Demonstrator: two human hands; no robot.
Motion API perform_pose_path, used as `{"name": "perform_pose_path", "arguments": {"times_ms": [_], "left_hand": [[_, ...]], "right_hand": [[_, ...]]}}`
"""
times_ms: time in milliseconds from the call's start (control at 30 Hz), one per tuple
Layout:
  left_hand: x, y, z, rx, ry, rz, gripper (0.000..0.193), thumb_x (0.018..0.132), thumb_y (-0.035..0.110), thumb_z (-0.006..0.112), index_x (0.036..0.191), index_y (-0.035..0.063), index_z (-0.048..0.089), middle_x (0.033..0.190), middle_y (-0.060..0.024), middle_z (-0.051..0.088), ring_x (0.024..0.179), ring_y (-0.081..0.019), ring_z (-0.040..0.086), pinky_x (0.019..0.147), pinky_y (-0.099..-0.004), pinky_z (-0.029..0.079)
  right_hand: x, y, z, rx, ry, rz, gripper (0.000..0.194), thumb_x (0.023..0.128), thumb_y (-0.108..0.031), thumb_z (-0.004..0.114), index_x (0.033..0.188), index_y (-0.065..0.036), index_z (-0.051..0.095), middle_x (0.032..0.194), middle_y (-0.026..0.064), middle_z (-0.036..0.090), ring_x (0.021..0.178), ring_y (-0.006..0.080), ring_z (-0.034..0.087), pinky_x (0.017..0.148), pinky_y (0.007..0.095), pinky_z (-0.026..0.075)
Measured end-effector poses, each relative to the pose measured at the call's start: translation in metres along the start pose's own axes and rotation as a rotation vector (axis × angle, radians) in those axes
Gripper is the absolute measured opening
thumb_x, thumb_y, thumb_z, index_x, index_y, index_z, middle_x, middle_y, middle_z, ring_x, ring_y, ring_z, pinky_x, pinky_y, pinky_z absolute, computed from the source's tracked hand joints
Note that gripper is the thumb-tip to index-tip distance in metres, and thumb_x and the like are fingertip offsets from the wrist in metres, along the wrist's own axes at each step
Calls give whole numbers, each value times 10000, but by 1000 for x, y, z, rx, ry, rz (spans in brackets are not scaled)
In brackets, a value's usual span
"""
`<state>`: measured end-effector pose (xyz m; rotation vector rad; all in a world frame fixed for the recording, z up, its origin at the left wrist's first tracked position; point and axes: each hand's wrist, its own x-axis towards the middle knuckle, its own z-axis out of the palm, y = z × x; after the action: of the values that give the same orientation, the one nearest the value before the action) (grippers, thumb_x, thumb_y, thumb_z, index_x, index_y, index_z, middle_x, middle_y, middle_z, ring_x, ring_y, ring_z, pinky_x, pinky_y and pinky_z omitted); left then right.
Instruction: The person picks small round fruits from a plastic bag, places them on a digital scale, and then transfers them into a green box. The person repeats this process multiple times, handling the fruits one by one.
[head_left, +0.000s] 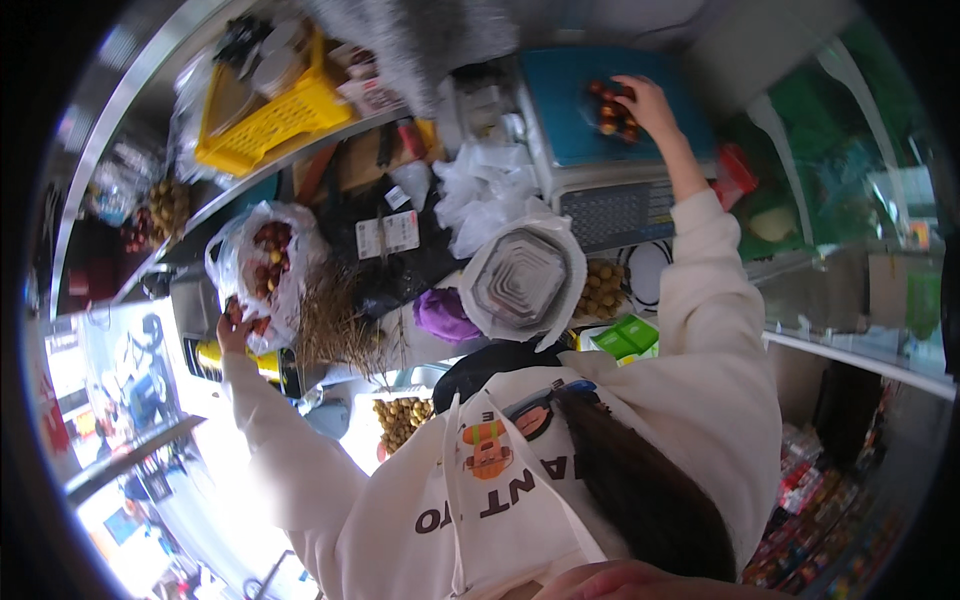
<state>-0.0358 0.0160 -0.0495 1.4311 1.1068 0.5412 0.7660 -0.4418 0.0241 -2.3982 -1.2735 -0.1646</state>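
On the blue platform of a weighing scale at the upper right, several dark red round fruits lie in a clear container or bag. My right hand is over them, fingertips touching the fruits; a firm hold cannot be told. At the left, my left hand is by the lower edge of an open white plastic bag with more red fruits in it. Reddish fruits show at its fingertips, and it seems to grip some. Dry brown twigs lie right of that bag.
A stack of clear plastic containers stands before me, with a purple cloth and light brown round fruits beside it. A yellow basket sits on the upper left shelf. Crumpled plastic bags lie left of the scale.
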Motion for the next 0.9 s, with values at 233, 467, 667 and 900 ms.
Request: {"name": "perform_pose_path", "arguments": {"times_ms": [233,467,667,900], "left_hand": [[-15,-1,8,349,165,28,647,638,75,806,1227,41,538,1134,-96,611,1061,-215,575,892,-334,485],[-32,7,35,433,175,251,594,645,-4,731,1184,10,482,1051,-98,598,954,-169,567,864,-305,466],[-38,-3,41,355,332,276,585,686,21,761,1193,-17,472,1058,-105,590,971,-175,579,849,-305,484],[-47,1,54,-63,409,211,561,694,-9,768,1188,-17,501,1074,-75,595,979,-150,588,837,-296,507]], "right_hand": [[2,-120,-80,-99,-371,69,297,866,-219,629,1091,-28,598,1006,166,617,930,285,615,810,368,485],[-10,-395,-76,487,-709,-714,231,895,-102,575,1110,-15,578,1033,129,602,921,233,619,775,319,490],[-5,-582,148,402,-685,-1033,234,895,-146,549,1097,-28,527,1083,167,552,995,357,566,826,393,478],[-22,-656,309,160,-595,-1179,423,852,-231,610,1241,-108,498,1294,160,450,1225,357,432,989,461,390]]}}
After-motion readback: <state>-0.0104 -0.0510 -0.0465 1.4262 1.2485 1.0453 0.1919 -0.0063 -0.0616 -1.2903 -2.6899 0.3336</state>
